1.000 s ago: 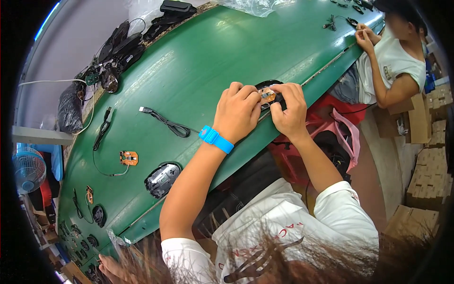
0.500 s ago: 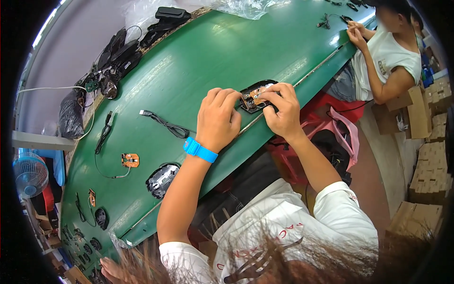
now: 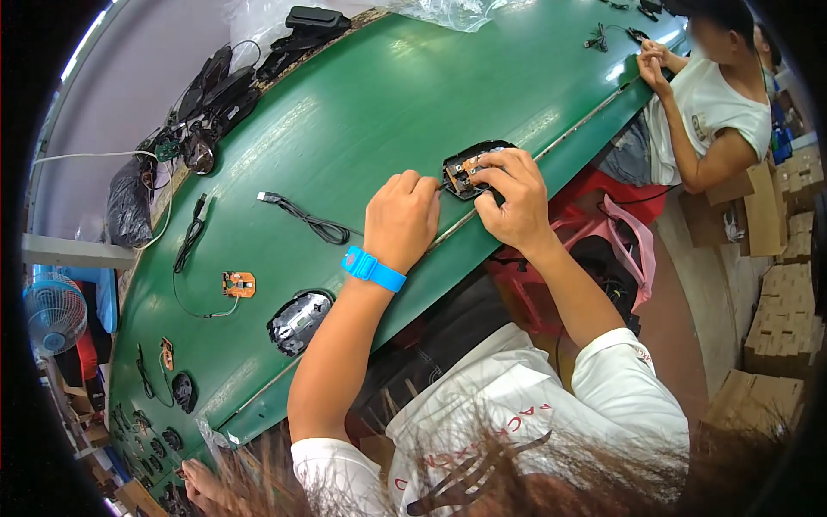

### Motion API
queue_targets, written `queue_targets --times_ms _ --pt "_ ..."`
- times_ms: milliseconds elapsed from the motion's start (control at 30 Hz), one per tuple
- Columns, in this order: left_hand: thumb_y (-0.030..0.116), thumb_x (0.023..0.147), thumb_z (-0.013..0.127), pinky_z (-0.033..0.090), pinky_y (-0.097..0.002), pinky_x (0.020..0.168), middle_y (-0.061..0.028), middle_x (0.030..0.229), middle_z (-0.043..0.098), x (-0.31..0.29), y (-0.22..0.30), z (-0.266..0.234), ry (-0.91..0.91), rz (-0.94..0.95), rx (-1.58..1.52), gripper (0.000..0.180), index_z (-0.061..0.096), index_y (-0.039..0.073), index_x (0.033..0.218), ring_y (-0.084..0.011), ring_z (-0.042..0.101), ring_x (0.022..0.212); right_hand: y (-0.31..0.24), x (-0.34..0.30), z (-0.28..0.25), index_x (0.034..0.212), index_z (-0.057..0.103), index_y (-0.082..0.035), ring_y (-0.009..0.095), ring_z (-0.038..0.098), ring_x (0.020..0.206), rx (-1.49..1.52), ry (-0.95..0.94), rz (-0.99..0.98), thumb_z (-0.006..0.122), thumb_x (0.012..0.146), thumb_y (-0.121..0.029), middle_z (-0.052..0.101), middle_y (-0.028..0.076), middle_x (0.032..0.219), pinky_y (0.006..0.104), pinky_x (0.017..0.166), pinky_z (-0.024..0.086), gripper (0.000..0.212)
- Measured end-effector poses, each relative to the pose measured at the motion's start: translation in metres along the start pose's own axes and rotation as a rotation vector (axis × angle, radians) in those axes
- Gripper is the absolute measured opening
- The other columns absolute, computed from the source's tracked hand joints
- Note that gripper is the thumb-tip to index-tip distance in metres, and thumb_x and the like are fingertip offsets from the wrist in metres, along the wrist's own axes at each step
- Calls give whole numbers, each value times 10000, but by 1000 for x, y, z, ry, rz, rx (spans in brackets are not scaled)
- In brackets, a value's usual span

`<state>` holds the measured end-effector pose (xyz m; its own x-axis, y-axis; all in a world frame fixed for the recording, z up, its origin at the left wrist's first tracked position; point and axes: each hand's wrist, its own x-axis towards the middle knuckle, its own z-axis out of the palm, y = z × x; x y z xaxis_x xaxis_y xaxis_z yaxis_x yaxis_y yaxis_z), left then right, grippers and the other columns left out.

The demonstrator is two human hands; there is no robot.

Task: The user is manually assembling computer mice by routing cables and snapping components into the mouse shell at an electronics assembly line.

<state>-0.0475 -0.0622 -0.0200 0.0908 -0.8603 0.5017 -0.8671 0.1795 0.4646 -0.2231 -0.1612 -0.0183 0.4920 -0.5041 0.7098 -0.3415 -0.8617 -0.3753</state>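
Observation:
An opened computer mouse shell [image 3: 454, 191] lies near the table's front edge, with an orange-brown circuit board [image 3: 463, 170] inside it. My right hand [image 3: 515, 202] is closed over its right side, fingers on the board and thumb by the near rim. At the shell's left stands my left hand [image 3: 398, 220], fingers curled together; a black cable [image 3: 327, 229] with a USB plug runs under it, and a dark end shows at the fingertips. Below and left, near my left forearm, rests a loose black mouse cover [image 3: 300, 322], its inside facing up.
Another circuit board [image 3: 239, 284] with its cable lies left on the green table [image 3: 362, 103]. Black mouse parts [image 3: 184, 392] line the lower left, near another person's hand [image 3: 202, 482]. Dark parts and cables [image 3: 200, 151] pile along the far edge. A co-worker [image 3: 711, 112] sits at right.
My left hand has shifted slightly right and down. The right fingers have moved a little on the board, and more of the shell's left part shows. The view has shifted slightly.

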Motion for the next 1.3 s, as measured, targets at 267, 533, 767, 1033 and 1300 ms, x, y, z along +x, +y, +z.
queue_targets --times_ms 267,533,767,1033,1300 --pt "120 912 670 556 -462 613 -146 874 585 7 4 8 -74 -17 129 140 572 25 881 -340 682 738 4 0 -1 826 705 -25 316 634 993 -15 -7 -56 634 681 -43 717 81 1012 420 888 531 163" --pt "123 943 634 520 -494 584 -157 892 605 16 10 9 -173 -98 134 95 628 29 930 -392 651 662 20 8 -25 999 713 -26 316 616 1096 -25 -226 -151 662 697 -86 710 75 1138 460 972 503 313" --pt "135 920 656 511 -482 565 -137 869 604 22 17 14 -149 -127 126 96 633 43 905 -373 647 640 35 5 -29 1061 713 -42 335 599 1163 28 -265 -151 658 687 -99 695 75 1214 469 1011 481 382" --pt "136 905 670 509 -481 575 -130 860 602 31 16 13 -189 -126 154 96 631 52 882 -367 645 659 29 8 -33 1076 700 -50 337 580 1210 -126 -280 -148 654 687 -136 671 70 1239 531 1062 434 401" --pt "120 875 692 524 -477 660 -117 905 607 37 22 10 -191 -116 112 103 638 55 936 -347 661 789 38 1 -29 1080 688 -57 351 570 1219 -3 -248 -86 644 684 -118 652 98 1230 534 1071 431 403"
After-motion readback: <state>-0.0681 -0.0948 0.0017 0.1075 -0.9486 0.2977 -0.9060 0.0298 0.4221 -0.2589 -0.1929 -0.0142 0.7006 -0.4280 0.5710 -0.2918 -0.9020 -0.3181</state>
